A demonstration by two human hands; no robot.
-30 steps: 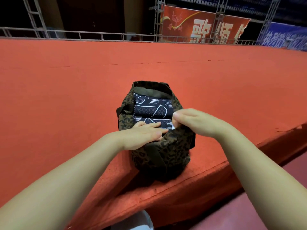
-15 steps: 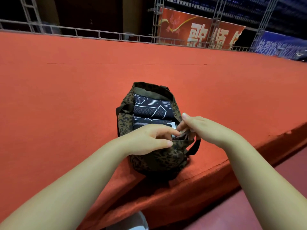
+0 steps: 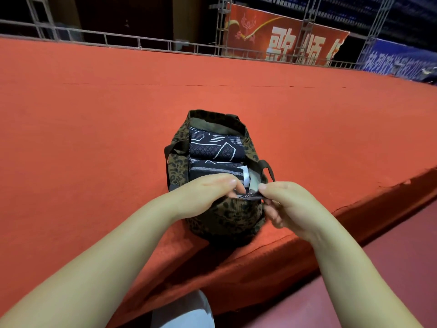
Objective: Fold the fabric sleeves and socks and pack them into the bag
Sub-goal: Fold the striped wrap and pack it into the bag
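- At centre frame, the leopard-print bag [image 3: 227, 216] sits on the red carpeted platform [image 3: 94, 138], close to the platform's near edge, which runs diagonally toward the right of the frame.
- Bag mouth is open upward. Inside: two folded dark fabric pieces with white line patterns, packed one behind the other.
- Far folded piece [image 3: 214, 145] lies toward the upper end of the bag; near folded piece [image 3: 212, 170] sits just below it in frame, touching it.
- A scrap of white material [image 3: 246, 172] shows at the right end of the near piece; cannot tell what it is.
- My left hand [image 3: 205, 194] rests at the near rim of the bag, fingers curled inward over the opening. Fingertips are tucked by the rim; whether they pinch fabric I cannot tell.
- My right hand [image 3: 290, 204] is at the near-right rim, thumb and forefinger pinched closed on the bag's edge, at what looks like a zipper line [image 3: 250, 197]. A small metallic glint sits between the two hands there.
- Dark strap [image 3: 268, 168] loops out from the bag's right side, lying on the carpet.
- Both forearms enter from the lower corners of the frame and converge on the bag.
- Upper frame: metal railing [image 3: 142, 42] along the platform's far edge; red banner [image 3: 283, 39] with large white characters at upper right; blue banner [image 3: 397, 58] at far right.
- Lower right: darker red floor [image 3: 390, 252] below the platform.
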